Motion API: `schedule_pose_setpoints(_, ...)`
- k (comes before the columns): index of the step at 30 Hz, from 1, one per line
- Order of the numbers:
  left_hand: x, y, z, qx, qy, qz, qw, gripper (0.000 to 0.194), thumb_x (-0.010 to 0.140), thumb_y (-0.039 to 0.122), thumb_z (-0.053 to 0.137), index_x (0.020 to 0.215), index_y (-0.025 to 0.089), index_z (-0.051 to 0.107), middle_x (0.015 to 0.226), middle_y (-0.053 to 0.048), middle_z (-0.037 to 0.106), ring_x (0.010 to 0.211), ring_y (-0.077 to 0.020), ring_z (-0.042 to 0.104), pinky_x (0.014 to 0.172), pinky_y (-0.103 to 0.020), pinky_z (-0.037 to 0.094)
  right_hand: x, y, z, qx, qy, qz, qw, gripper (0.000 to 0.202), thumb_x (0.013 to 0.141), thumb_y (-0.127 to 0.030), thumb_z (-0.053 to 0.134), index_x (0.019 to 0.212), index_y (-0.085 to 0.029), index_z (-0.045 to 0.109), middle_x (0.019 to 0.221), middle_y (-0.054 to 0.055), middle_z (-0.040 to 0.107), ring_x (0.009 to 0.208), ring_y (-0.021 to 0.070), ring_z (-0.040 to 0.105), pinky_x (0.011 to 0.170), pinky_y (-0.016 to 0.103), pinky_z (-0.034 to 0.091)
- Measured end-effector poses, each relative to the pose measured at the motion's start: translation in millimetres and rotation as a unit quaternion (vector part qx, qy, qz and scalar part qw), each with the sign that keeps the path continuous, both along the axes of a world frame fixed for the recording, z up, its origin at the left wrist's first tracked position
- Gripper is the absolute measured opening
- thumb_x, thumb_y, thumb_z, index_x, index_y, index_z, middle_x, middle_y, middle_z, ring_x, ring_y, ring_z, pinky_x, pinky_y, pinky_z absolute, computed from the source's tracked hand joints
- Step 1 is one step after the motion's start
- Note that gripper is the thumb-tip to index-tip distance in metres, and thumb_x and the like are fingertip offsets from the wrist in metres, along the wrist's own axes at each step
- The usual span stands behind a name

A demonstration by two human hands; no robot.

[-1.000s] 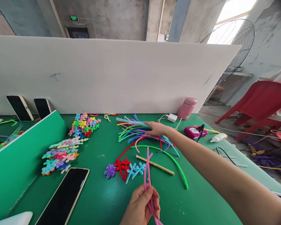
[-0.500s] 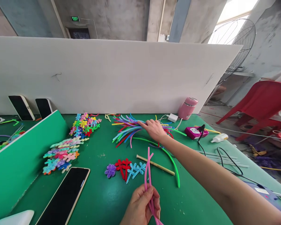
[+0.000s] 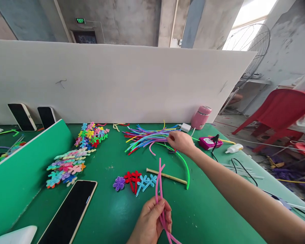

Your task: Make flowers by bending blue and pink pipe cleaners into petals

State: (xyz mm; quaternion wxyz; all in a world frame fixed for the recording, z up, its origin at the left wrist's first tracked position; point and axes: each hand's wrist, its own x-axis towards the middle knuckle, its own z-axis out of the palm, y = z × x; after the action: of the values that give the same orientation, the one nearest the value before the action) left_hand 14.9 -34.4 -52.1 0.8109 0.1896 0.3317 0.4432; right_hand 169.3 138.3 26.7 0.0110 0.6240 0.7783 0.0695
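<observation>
Left fingers (image 3: 161, 203) pinch pink pipe cleaners (image 3: 160, 179), likely light and bendy, best held mid-length. Right fingers (image 3: 172, 136) curl inward, their hold hidden

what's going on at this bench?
A person's left hand holds crossed pink stems upright over the green table. The right hand is at the right end of a loose multicolored bundle of stems; can't tell if it grips any. Between hand and bundle lie a thin stick, a purple flower, and red and light-blue flower shapes. More flower shapes are piled to the left.
</observation>
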Motion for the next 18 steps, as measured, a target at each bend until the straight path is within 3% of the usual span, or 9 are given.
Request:
schedule_pose_setpoints(2, -0.3, -0.3, 1.2, 0.006, 0.004, -0.004, 1.000, 0.027, 0.065, 0.036, 0.066, 0.063, 0.011, 0.058, 0.048, 0.001, 0.054, 0.042, -0.0072, 0.047, 0.043, -0.020, 0.036, 11.5, -12.7, -4.9, -0.044, -0.014, -0.034, 0.998, 0.040, 0.082, -0.042, 0.035, 0.084, -0.015, 0.064, 0.081, 0.014, 0.064, 0.076, 0.0276, 0.060, 0.059, 0.034, 0.044)
schedule_pose_setpoints(4, -0.6, -0.7, 2.9, 0.004, 0.010, -0.007, 1.000, 0.026, 0.066, 0.036, 0.066, 0.064, 0.011, 0.058, 0.049, 0.001, 0.054, 0.043, -0.0074, 0.047, 0.044, -0.020, 0.036, 21.0, -24.5, -13.1, -0.080, -0.026, -0.052, 0.995, 0.036, 0.075, -0.044, 0.046, 0.076, -0.014, 0.065, 0.076, 0.014, 0.065, 0.073, 0.0293, 0.062, 0.055, 0.033, 0.044)
schedule_pose_setpoints(7, -0.9, -1.6, 5.0, 0.005, 0.014, -0.007, 1.000, 0.025, 0.066, 0.035, 0.065, 0.063, 0.011, 0.058, 0.049, 0.001, 0.052, 0.045, -0.0076, 0.047, 0.044, -0.020, 0.036, 30.5, -35.8, -21.1, -0.117, -0.032, -0.051, 0.991, 0.022, 0.075, -0.031, 0.049, 0.078, -0.016, 0.065, 0.079, 0.011, 0.066, 0.072, 0.0257, 0.063, 0.054, 0.029, 0.044)
schedule_pose_setpoints(9, -1.2, -2.4, 5.9, 0.012, 0.015, -0.007, 1.000, 0.024, 0.067, 0.034, 0.065, 0.063, 0.012, 0.057, 0.050, 0.001, 0.052, 0.045, -0.0075, 0.047, 0.045, -0.021, 0.035, 34.5, -38.5, -17.1, -0.121, -0.036, -0.047, 0.991, 0.019, 0.075, -0.020, 0.046, 0.082, -0.017, 0.064, 0.080, 0.010, 0.067, 0.074, 0.0240, 0.063, 0.054, 0.027, 0.044)
schedule_pose_setpoints(13, -2.3, -3.9, 6.5, 0.022, 0.019, -0.012, 1.000, 0.023, 0.070, 0.033, 0.063, 0.064, 0.012, 0.057, 0.052, 0.001, 0.053, 0.046, -0.0078, 0.047, 0.047, -0.021, 0.036, 40.9, -38.8, 15.2, -0.105, -0.065, -0.038, 0.992, 0.022, 0.071, -0.011, 0.048, 0.085, -0.015, 0.065, 0.086, 0.014, 0.066, 0.081, 0.0287, 0.062, 0.058, 0.032, 0.044)
schedule_pose_setpoints(18, -3.5, -4.0, 5.9, 0.032, 0.014, -0.017, 0.999, 0.021, 0.073, 0.032, 0.059, 0.065, 0.012, 0.056, 0.053, 0.001, 0.053, 0.046, -0.0079, 0.048, 0.047, -0.021, 0.036, 55.0, -36.6, 79.2, -0.069, -0.109, -0.064, 0.990, 0.016, 0.064, -0.003, 0.054, 0.065, -0.015, 0.065, 0.076, 0.014, 0.065, 0.078, 0.0319, 0.061, 0.062, 0.041, 0.042)
